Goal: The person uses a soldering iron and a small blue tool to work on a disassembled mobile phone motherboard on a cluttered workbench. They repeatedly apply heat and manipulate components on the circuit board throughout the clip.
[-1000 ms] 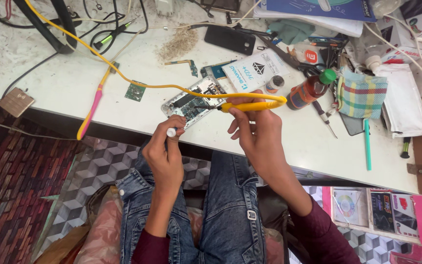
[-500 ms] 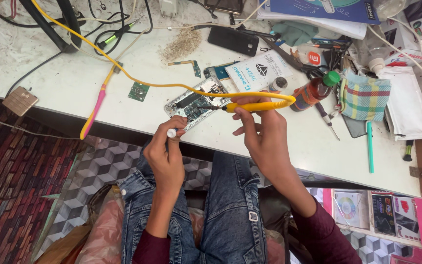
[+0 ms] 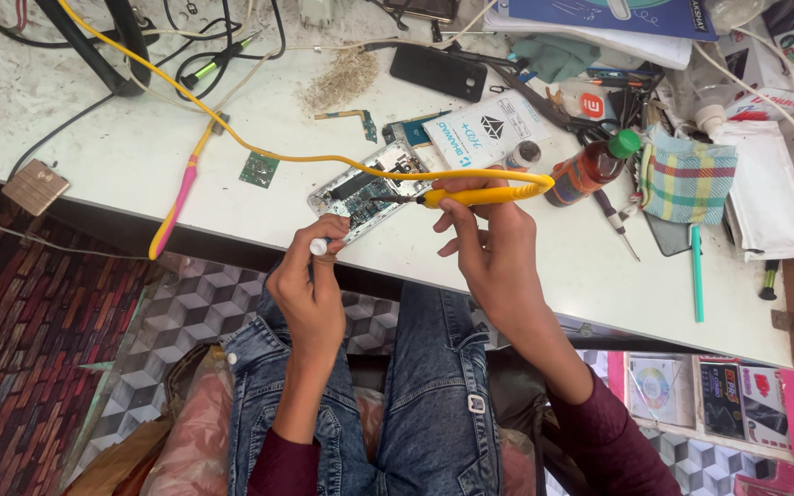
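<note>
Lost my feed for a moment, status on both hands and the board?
Right hand grips yellow soldering iron, tip on opened phone. Left hand pinches a small white piece at the phone's near edge. Yellow cord arcs over the phone.

opened phone (image 3: 369,188) on table (image 3: 259,220) | bottle (image 3: 590,168) right | toothbrush (image 3: 176,204) left

Bare white tabletop (image 3: 232,101) left of the opened phone (image 3: 368,191): you pass freely there, apart from a small green circuit board (image 3: 258,169) and the pink-and-yellow toothbrush (image 3: 175,204). The yellow cable (image 3: 232,138) arcs across this stretch. Right of your right hand (image 3: 493,257), a brown bottle (image 3: 592,167), screwdriver (image 3: 618,220), checked cloth (image 3: 686,176) and teal pen (image 3: 696,273) crowd the way. The near edge beneath them lies open.
</note>
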